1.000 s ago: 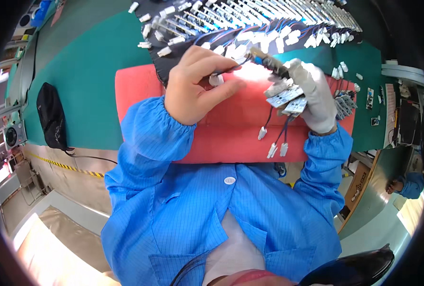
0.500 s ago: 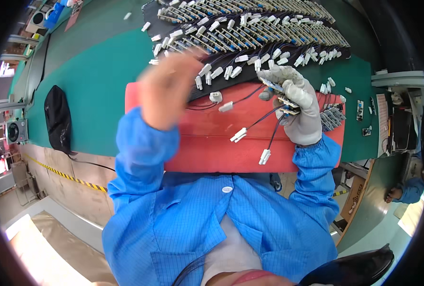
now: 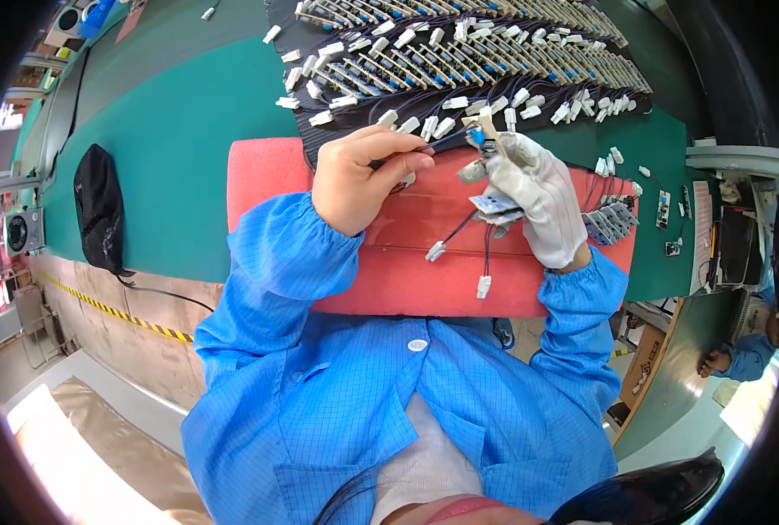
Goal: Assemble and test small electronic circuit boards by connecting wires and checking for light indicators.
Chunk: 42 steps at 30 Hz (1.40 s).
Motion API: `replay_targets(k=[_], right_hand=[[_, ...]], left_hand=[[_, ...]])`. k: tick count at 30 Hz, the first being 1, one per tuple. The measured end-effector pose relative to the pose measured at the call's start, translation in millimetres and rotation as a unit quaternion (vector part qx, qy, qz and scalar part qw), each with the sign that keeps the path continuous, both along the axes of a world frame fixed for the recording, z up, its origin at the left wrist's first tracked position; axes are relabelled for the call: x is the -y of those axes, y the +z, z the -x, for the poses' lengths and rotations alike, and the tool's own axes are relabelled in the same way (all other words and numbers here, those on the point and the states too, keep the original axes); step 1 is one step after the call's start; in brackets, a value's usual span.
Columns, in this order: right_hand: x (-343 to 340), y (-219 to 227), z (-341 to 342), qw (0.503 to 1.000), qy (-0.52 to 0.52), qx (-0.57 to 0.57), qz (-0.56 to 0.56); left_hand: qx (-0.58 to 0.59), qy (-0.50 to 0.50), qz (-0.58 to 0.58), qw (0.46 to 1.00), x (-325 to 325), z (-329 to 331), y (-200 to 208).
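My bare left hand [image 3: 354, 179] is closed, thumb and fingers pinching dark wires [image 3: 446, 143] that run to the right hand. My right hand [image 3: 542, 201], in a white glove with greyish fingertips, grips several small circuit boards [image 3: 496, 206]. One of these, bearing a blue part [image 3: 478, 136], points up at its fingertips, where the wires meet it. Two more leads hang below this hand, ending in white plugs, one of them a lower plug [image 3: 484, 287]. Both hands are above a red foam pad [image 3: 389, 276]. The far ends of the pinched wires are hidden by my left hand.
Rows of circuit boards [image 3: 468, 66] with white plugs stand on a black ribbed mat [image 3: 315, 140] beyond the pad. More boards [image 3: 611, 223] lie at the pad's right end. A black cloth bundle [image 3: 101, 210] rests on the green table [image 3: 179, 175]. A co-worker's hand [image 3: 715, 362] shows far right.
My left hand, blurred and apart from the boards before, has come down and right and now pinches wires. The boards in my right hand have turned, one now pointing up.
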State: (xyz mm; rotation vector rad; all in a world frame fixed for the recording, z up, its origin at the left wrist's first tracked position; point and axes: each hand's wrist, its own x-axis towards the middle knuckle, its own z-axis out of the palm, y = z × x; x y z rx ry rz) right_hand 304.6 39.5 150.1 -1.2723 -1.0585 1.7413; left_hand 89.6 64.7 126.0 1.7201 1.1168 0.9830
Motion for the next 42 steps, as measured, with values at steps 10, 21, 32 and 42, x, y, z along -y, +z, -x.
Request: replay_targets(k=[10, 21, 32, 42], right_hand=[[14.2, -18.7, -25.1, 0.852, 0.01, 0.356, -0.384], [-0.5, -16.9, -17.7, 0.995, 0.03, 0.084, -0.05], [0.9, -13.8, -16.3, 0.996, -0.059, 0.066, -0.003], [0.3, -41.3, -39.2, 0.815, 0.044, 0.352, -0.458]], left_hand=[[-0.142, 0.001, -0.192, 0.971, 8.6, 13.1, -4.7], [-0.137, -0.009, -0.302, 0.943, 1.1, 11.0, -11.9], [-0.137, -0.018, -0.297, 0.945, 3.0, 12.1, -14.3], [-0.054, -0.008, -0.158, 0.986, 5.2, 11.0, -7.9]])
